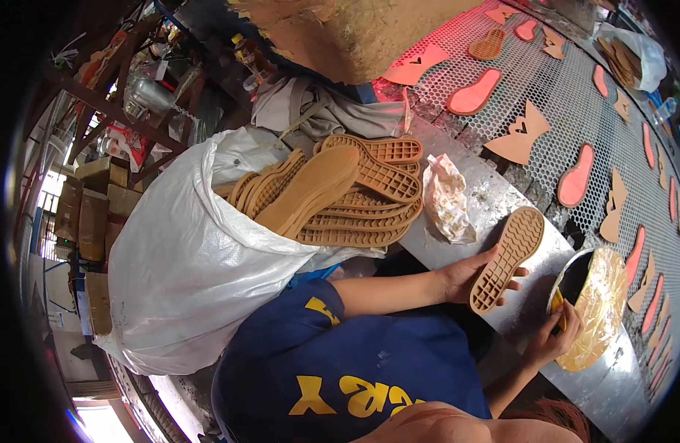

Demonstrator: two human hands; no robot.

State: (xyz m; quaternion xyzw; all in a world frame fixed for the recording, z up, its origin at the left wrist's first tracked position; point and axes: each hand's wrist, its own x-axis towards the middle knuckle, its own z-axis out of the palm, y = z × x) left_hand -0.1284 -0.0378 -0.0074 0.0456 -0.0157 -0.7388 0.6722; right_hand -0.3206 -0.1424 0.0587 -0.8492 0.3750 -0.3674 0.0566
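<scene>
My left hand (pixel 467 279) is closed around a tan rubber shoe sole (pixel 508 258), fingers beneath it and thumb at its edge. The sole's gridded, ridged face is turned up, and it is tilted over the metal ledge. My right hand (pixel 555 336) pinches a yellow-handled tool (pixel 559 301) at the rim of a dark-mouthed pot (pixel 574 277). The tool's working end is hidden. Against the pot lies a shiny, yellowish oval cover (pixel 600 314), wrinkled like film. Further left, a pile of similar tan soles (pixel 362 199) spills from a big white sack (pixel 200 258).
A crumpled patterned cloth (pixel 449 199) lies on the metal ledge (pixel 495 181). Beyond it a mesh conveyor (pixel 495 103) carries pink insoles (pixel 576 175) and tan cut pieces (pixel 520 134). A grey cloth (pixel 303 107) sits behind the sack, and cardboard boxes (pixel 95 214) are stacked far left.
</scene>
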